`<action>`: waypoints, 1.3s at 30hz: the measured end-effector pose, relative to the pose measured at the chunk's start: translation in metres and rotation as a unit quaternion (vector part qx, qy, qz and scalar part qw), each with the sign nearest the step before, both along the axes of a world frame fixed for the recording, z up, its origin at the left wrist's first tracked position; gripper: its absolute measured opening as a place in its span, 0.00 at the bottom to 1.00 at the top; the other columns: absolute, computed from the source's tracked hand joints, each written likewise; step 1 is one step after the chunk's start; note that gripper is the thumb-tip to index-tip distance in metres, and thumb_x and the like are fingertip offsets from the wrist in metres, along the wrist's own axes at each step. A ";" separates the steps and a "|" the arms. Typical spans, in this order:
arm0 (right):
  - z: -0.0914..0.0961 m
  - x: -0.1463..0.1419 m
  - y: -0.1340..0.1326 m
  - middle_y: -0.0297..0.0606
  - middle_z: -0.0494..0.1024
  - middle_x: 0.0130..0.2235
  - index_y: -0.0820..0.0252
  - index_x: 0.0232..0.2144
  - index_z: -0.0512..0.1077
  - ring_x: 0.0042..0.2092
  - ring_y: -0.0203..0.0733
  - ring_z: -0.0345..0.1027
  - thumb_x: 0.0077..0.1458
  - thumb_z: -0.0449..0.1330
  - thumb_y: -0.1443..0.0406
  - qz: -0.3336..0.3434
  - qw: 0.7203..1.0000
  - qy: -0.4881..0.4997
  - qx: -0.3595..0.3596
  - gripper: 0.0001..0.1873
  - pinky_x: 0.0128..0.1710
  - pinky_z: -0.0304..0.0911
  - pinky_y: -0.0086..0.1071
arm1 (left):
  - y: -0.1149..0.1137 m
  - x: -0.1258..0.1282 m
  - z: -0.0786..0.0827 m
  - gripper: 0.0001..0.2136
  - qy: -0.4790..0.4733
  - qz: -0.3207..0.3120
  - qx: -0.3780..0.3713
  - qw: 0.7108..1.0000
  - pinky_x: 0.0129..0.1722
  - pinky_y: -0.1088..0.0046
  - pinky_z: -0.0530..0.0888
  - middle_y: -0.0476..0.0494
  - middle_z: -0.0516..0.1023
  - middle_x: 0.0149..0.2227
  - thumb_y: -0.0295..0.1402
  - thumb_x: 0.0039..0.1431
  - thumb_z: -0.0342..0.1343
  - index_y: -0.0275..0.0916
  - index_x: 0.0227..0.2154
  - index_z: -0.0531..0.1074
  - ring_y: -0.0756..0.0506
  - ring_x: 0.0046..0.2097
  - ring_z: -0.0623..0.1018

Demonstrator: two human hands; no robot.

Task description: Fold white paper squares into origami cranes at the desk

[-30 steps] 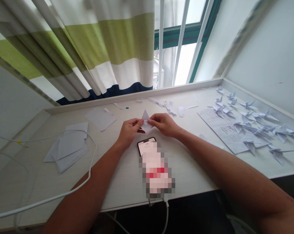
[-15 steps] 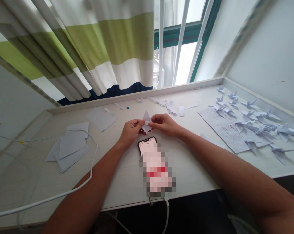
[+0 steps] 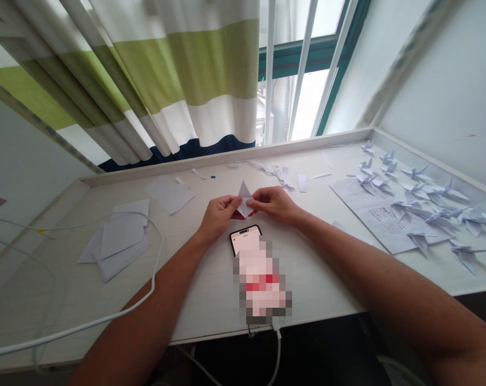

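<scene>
A small piece of folded white paper (image 3: 244,194), its pointed tip upward, is held between both hands over the middle of the desk. My left hand (image 3: 221,215) pinches its left edge, thumb on the near face. On the opposite edge, my right hand (image 3: 275,205) grips with thumb and curled fingers. The fingers behind the paper are mostly hidden. Just below the hands lies a phone (image 3: 245,234), its screen lit and largely blurred out. Several folded paper cranes (image 3: 442,214) stand at the right of the desk.
Loose white sheets (image 3: 120,238) lie at left, with another stack (image 3: 170,194) behind them. Paper scraps (image 3: 285,177) are scattered toward the back. A printed sheet (image 3: 361,212) lies partly under the cranes. A white cable (image 3: 158,268) loops over my left forearm; another cable (image 3: 278,348) hangs below the phone.
The view has shifted slightly, so everything sits a little further right. Both hands keep their hold on the folded paper, with only slight finger movement.
</scene>
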State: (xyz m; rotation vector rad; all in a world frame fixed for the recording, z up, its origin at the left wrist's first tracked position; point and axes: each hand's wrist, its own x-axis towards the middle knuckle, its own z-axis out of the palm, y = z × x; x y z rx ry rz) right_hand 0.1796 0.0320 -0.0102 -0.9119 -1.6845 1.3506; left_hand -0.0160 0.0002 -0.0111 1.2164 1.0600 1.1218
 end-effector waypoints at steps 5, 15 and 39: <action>0.001 0.000 0.001 0.36 0.82 0.27 0.61 0.26 0.78 0.30 0.39 0.76 0.49 0.73 0.49 0.000 1.000 0.001 -0.010 0.21 0.32 0.68 0.31 | -0.001 -0.002 0.005 0.24 0.002 -0.018 0.012 1.000 0.38 0.65 0.82 0.41 0.85 0.31 0.55 0.50 0.71 0.36 0.34 0.83 0.43 0.33 0.83; 0.003 0.002 -0.001 0.37 0.82 0.29 0.62 0.29 0.79 0.32 0.39 0.78 0.50 0.73 0.46 0.041 0.998 0.028 -0.035 0.24 0.35 0.71 0.32 | -0.001 -0.004 0.004 0.23 0.022 -0.009 0.015 1.000 0.37 0.63 0.83 0.41 0.84 0.31 0.53 0.50 0.70 0.34 0.35 0.82 0.44 0.32 0.83; 0.006 0.001 -0.003 0.37 0.80 0.24 0.63 0.24 0.80 0.27 0.35 0.67 0.53 0.70 0.51 -0.029 0.998 -0.048 0.027 0.20 0.28 0.58 0.30 | -0.001 -0.003 0.004 0.17 -0.001 -0.013 0.004 1.000 0.29 0.73 0.75 0.42 0.81 0.30 0.46 0.54 0.68 0.34 0.32 0.84 0.48 0.31 0.76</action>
